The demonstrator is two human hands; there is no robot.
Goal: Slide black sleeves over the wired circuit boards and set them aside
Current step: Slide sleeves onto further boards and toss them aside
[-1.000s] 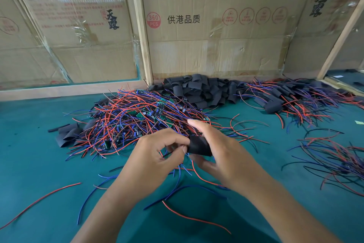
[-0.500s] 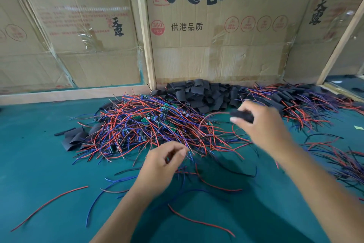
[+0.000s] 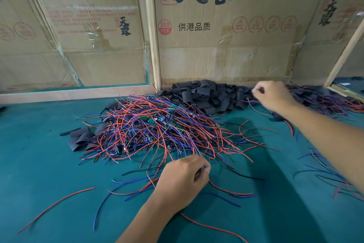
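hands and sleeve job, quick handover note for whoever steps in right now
Left hand: fingers curled at the near edge of the wired circuit boards pile, among loose wires; a firm hold cannot be told.
Right hand: reaching far right, fingers curled, at the seam between the black sleeves heap and the finished pile; blurred, contents unclear.
Done: some sleeved boards lie in the finished pile at right.
Left: the big centre pile is unsleeved; pick a board, take a sleeve, slide on, set right.

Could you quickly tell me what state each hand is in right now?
Left hand: fingers curled, pinching wires at the pile's near edge.
Right hand: fingers curled over the black sleeves; any hold cannot be told.
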